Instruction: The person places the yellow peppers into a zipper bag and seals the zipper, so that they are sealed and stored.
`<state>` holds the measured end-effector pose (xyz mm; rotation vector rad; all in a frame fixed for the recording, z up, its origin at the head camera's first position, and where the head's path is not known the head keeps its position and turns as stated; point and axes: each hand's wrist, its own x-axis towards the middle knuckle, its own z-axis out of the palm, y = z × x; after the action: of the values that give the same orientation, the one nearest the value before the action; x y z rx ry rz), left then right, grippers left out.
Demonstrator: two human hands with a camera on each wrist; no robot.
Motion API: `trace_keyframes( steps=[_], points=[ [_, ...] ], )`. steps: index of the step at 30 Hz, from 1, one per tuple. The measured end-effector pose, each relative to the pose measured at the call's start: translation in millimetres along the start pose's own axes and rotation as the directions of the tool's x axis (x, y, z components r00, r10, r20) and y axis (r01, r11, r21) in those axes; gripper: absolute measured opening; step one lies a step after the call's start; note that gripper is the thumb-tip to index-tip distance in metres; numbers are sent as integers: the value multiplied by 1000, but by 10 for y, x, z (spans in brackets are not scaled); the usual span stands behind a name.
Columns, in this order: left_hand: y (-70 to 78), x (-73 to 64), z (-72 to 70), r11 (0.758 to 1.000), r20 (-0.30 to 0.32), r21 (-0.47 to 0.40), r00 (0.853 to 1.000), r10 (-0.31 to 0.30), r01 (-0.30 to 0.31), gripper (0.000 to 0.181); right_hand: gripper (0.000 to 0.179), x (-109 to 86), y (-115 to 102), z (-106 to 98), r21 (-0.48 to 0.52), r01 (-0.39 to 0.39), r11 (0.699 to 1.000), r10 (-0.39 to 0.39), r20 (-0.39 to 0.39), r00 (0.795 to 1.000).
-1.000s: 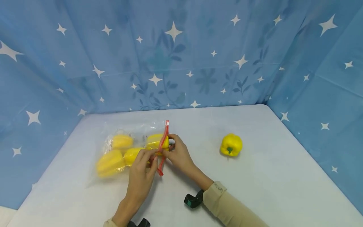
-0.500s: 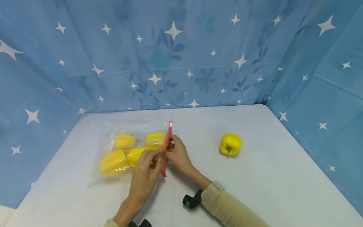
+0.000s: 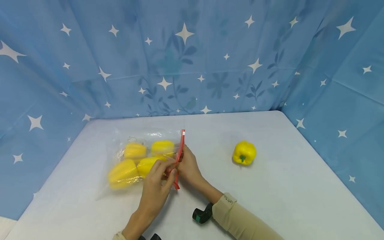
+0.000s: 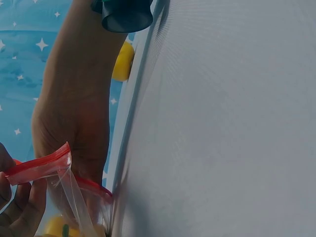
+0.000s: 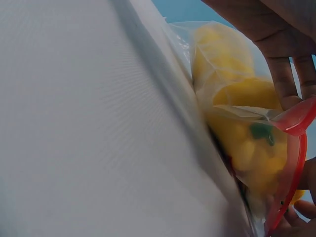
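A clear zip bag [image 3: 163,134] with a red zip strip [image 3: 181,143] lies on the white table, several yellow bell peppers [image 3: 135,151] inside it. My left hand [image 3: 153,190] pinches the near side of the bag's mouth; in the left wrist view its fingers [image 4: 32,207] grip the red strip. My right hand [image 3: 189,166] reaches from the right into the mouth, beside the far-right pepper [image 3: 162,146]. Its fingertips are hidden behind the strip and film, so I cannot tell whether they grip a pepper. Green stems show through the film in the right wrist view.
A loose yellow bell pepper [image 3: 244,152] sits on the table [image 3: 288,186] to the right of the bag. A black wrist camera [image 3: 202,213] is fixed by the right sleeve [image 3: 240,216]. A blue starred curtain [image 3: 192,60] stands behind the table.
The bag and its red strip have shifted slightly right, while the pepper near the mouth sits further inside. My right fingers now reach further behind the strip. My left hand moved right along with it.
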<state>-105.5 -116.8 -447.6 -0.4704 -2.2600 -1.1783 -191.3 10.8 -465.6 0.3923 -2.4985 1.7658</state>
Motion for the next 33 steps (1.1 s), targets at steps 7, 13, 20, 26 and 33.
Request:
trace_keyframes(
  steps=[7, 13, 20, 26, 33],
  points=[
    [-4, 9, 1, 1000, 4, -3, 1000, 9, -9, 34, 48, -22, 12, 13, -32, 35, 999, -34, 25, 999],
    [-18, 23, 9, 1000, 0, -8, 1000, 7, -7, 33, 45, -24, 16, 1, -8, 55, 998, -54, 66, 996],
    [-30, 25, 16, 1000, 2, -3, 1000, 19, -19, 31, 43, -48, 26, 10, 32, 86, 996, -90, 141, 986],
    [-37, 20, 7, 1000, 5, 2, 1000, 12, -12, 32, 41, -51, 18, 18, 45, 130, 991, -135, 163, 977],
    [-43, 3, -12, 1000, -9, -2, 1000, 4, -4, 33, 34, -50, 4, 10, -1, 105, 994, -103, 215, 971]
  ],
)
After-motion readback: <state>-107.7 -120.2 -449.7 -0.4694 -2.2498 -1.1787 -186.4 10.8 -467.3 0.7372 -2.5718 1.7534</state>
